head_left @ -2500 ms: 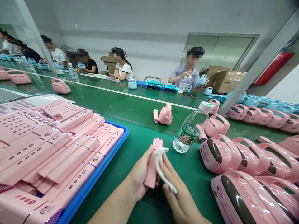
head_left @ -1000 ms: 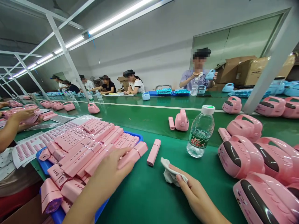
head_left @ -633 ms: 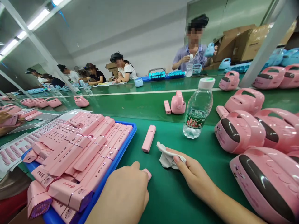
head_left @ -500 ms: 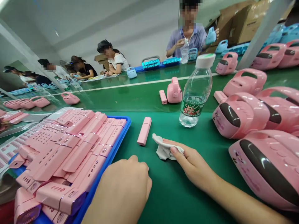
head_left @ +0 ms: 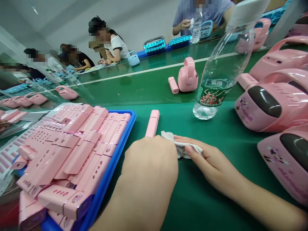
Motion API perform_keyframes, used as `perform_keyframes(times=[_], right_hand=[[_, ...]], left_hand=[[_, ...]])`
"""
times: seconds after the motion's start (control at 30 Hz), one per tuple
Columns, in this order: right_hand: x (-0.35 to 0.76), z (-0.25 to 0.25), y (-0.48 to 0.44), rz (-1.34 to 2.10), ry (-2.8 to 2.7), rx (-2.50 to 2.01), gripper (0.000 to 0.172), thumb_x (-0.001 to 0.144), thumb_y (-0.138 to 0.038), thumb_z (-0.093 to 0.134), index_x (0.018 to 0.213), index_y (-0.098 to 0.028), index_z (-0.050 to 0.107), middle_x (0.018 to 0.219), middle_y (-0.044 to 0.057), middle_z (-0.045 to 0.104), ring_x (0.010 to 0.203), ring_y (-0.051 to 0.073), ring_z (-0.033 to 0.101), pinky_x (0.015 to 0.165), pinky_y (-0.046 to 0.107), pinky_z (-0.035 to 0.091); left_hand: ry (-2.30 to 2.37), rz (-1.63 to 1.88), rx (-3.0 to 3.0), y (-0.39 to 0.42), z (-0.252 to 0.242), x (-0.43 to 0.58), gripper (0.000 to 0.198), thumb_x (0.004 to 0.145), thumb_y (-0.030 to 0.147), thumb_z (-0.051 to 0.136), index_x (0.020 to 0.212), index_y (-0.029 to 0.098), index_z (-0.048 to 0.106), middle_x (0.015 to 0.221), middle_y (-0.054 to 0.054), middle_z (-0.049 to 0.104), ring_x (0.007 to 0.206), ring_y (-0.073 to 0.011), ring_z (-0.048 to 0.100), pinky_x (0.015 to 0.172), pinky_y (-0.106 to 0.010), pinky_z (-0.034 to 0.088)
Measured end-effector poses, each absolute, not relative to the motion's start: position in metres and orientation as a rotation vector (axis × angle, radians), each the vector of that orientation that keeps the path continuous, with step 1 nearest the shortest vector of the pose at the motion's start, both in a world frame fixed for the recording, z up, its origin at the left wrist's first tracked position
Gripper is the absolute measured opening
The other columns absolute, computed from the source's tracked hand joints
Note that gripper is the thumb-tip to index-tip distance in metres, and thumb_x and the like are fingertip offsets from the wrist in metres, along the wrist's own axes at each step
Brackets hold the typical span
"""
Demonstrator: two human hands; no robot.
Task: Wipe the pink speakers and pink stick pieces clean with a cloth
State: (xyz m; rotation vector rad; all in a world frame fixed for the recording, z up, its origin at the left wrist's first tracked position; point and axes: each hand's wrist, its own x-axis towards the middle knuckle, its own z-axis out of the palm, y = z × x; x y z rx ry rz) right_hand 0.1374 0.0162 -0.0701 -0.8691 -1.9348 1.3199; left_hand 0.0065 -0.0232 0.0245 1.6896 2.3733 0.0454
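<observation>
Filling a blue tray (head_left: 132, 118) left of the left hand (head_left: 150, 163), piled pink cases (head_left: 83, 154) suggest plenty is left, though which are finished cannot be told. The left hand bends over, fingers and any grip hidden. Beside it, the right hand (head_left: 213, 162), nearly closed, pinches a white cloth (head_left: 181, 149). Beyond the left knuckles lies one pink bar (head_left: 153, 123).

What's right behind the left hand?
Beyond the left hand, the far end of a pink stick shows, with a white cloth in the right hand beside it. The stick's near end and the left fingers are covered, so I can't tell whether they touch.
</observation>
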Motion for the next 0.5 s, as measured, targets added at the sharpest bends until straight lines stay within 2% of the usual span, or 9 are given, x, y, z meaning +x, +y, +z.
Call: perform_keyframes(times=[0.1,0.2,0.33,0.5], right_hand=[[0.138,-0.071,0.016,1.34,-1.937,-0.855,0.038,0.091,-0.041,0.036,0.124,-0.03,0.053,0.127,-0.001,0.056,0.12,0.026,0.046,0.102,0.042,0.034],[0.139,-0.071,0.017,1.363,-1.914,-0.855,0.039,0.091,-0.044,0.037,0.124,-0.03,0.054,0.126,0.0,0.057,0.116,0.029,0.049,0.097,0.041,0.038],[0.141,-0.07,0.016,1.382,-1.876,-0.905,0.041,0.089,-0.047,0.04,0.12,-0.027,0.057,0.118,0.001,0.062,0.107,0.028,0.055,0.089,0.034,0.042],[0.142,-0.069,0.014,1.429,-1.801,-0.897,0.041,0.087,-0.049,0.043,0.111,-0.022,0.063,0.097,0.004,0.069,0.087,0.025,0.061,0.076,0.032,0.046]], left_hand=[[2.341,-0.278,1.864,-0.012,0.028,0.006,0.018,0.057,0.012,0.06,0.043,0.018,0.052,0.04,-0.001,0.043,0.046,-0.018,0.052,0.051,-0.029,0.038],[2.314,-0.287,1.86,-0.008,0.033,0.003,0.006,0.057,0.013,0.062,0.055,0.019,0.061,0.046,-0.003,0.052,0.054,-0.0216,0.059,0.055,-0.029,0.041],[2.356,-0.26,1.832,-0.016,0.039,-0.006,0.012,0.061,0.015,0.059,0.07,0.018,0.067,0.057,-0.008,0.061,0.065,-0.0252,0.062,0.059,-0.03,0.043],[2.36,-0.272,1.871,-0.036,0.046,-0.012,0.019,0.065,0.017,0.051,0.072,0.013,0.067,0.068,-0.015,0.066,0.066,-0.0307,0.062,0.053,-0.033,0.04]])
